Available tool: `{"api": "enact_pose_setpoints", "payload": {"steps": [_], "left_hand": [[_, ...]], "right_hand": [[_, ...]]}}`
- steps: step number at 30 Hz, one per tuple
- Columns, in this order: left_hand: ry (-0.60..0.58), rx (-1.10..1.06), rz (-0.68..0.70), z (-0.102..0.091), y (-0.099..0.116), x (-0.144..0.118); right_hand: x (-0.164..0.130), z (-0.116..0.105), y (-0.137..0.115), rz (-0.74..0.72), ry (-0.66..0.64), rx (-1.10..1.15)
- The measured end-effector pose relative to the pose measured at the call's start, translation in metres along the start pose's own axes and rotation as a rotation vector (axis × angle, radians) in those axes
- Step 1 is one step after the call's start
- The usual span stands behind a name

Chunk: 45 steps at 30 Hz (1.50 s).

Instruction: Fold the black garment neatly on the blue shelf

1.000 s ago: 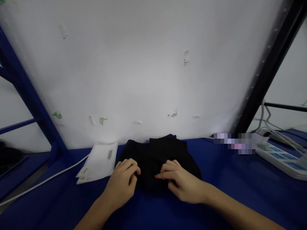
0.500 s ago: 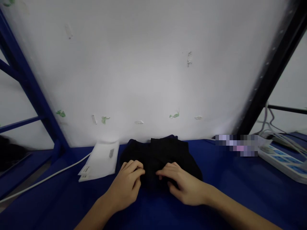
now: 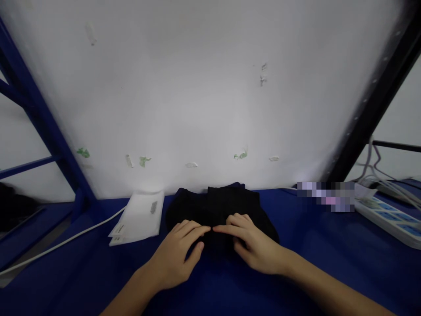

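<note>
A: Where does the black garment [image 3: 220,210] lie, and how do the hands stand?

B: Folded, on the blue counter [image 3: 329,254], close against the white back panel [image 3: 204,87]; the left hand [image 3: 179,254] and right hand [image 3: 255,245] rest on its near edge, forefingers almost meeting at the middle; the fingers [image 3: 197,230] lie extended and flat on the cloth, clasping nothing.

A: Handling properties?

B: By appearance soft, light and limp; it should sag wherever unsupported and slide readily on the smooth surface; no breakage risk. Best hold, in my judgement: pinch through all layers at the near corners, or slip flat fingers under the folded edge, so the layers stay together.

A: Edges and clearance?

B: The panel blocks travel rearward; white paper packets [image 3: 138,217] lie just beside the garment on the left, with a white cable [image 3: 66,241] beyond them; on the right a power strip [image 3: 388,217] with plugged leads sits well apart; open counter lies toward the body and to the right.
</note>
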<state>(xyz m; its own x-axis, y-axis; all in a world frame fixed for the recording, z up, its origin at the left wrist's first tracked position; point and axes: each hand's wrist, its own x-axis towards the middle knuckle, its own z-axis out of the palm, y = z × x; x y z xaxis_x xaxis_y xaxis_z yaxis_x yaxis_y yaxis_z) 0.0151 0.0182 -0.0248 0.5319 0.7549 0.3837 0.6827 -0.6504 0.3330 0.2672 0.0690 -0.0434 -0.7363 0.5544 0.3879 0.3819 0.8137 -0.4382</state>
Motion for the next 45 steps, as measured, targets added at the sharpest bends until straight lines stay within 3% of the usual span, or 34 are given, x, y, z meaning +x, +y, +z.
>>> {"api": "enact_pose_setpoints", "payload": {"steps": [7, 19, 31, 38, 45], "left_hand": [[0.000, 0.081, -0.115, 0.003, -0.006, 0.002], [0.017, 0.176, -0.128, 0.015, -0.009, -0.002], [0.039, 0.087, -0.069, 0.010, 0.001, -0.003], [0.027, 0.016, -0.061, 0.006, 0.002, -0.003], [-0.111, 0.031, -0.062, 0.008, 0.004, -0.003]], "right_hand": [[0.002, -0.006, 0.002, 0.127, -0.008, -0.076], [0.001, -0.003, 0.005, 0.253, -0.011, -0.114], [0.001, -0.007, 0.006, 0.072, -0.031, 0.010], [-0.008, 0.002, 0.005, 0.147, -0.014, 0.220], [-0.002, -0.002, 0.007, 0.099, -0.025, 0.008]]}}
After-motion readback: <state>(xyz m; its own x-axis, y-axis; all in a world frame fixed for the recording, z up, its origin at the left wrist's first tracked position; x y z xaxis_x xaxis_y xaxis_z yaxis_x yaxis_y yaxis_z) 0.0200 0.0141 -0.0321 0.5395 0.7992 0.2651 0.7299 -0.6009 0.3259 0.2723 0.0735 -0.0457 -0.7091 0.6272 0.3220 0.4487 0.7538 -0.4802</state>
